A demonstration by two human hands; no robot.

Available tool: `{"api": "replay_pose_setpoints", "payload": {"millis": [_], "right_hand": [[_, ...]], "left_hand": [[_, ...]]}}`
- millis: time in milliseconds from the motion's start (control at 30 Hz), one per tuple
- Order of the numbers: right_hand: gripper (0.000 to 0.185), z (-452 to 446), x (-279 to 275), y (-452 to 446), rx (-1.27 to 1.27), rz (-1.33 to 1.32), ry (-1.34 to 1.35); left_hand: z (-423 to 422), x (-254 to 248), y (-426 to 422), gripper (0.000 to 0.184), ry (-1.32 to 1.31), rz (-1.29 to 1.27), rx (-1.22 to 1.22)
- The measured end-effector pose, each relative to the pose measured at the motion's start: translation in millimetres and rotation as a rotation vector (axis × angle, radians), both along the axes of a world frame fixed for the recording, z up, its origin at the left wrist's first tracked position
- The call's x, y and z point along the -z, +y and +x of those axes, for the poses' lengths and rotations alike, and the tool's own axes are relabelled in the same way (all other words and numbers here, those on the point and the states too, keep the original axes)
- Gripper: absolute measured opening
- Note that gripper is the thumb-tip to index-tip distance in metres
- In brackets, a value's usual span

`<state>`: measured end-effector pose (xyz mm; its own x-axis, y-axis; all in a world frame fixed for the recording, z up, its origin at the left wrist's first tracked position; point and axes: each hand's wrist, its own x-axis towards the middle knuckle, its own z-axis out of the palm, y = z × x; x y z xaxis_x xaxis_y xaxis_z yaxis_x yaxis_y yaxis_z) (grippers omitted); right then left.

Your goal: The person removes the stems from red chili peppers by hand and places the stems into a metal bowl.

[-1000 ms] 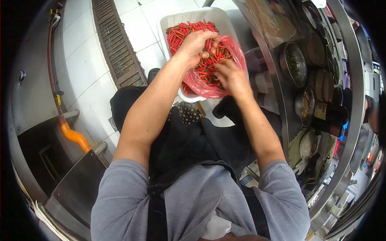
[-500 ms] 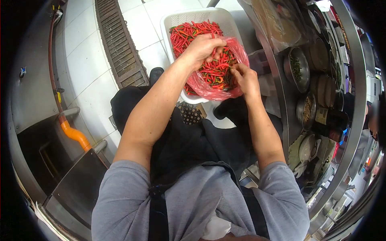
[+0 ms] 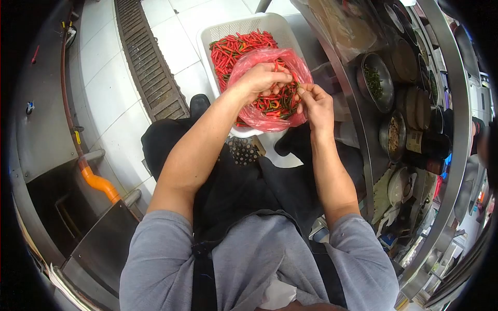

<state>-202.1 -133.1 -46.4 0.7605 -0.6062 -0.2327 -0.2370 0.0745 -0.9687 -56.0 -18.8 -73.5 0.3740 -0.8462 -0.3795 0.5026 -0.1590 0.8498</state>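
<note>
A white plastic basket point(image 3: 208, 39) stands on the floor between my feet, with red chili peppers point(image 3: 241, 44) heaped at its far end. On top of them sits an open red plastic bag point(image 3: 262, 123), filled with red and dark chilies point(image 3: 275, 110). My left hand point(image 3: 267, 80) is over the bag, its fingers curled round a few chilies. Beside it, my right hand point(image 3: 316, 103) pinches with thumb and forefinger at the stem end of a chili, over the bag's right side. The pinched tip itself is partly hidden by the fingers.
To the right, a metal shelf point(image 3: 358, 122) holds a bowl of chopped greens point(image 3: 376, 83) and another bowl point(image 3: 394, 137). A floor drain grate point(image 3: 150, 62) runs along the tiles on the left, near an orange pipe point(image 3: 98, 182).
My hands have come closer together over the bag. The bag's far edge now stands up behind my left hand, covering more of the heaped chilies. The view has shifted slightly.
</note>
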Motion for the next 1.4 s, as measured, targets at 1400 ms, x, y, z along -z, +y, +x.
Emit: {"api": "replay_pose_setpoints", "payload": {"millis": [1400], "right_hand": [[0.025,22.0,5.4,1.7,-0.469,-1.098,0.011]], "left_hand": [[30.5,-15.4,16.6,0.009,0.126,-0.237,-0.375]]}}
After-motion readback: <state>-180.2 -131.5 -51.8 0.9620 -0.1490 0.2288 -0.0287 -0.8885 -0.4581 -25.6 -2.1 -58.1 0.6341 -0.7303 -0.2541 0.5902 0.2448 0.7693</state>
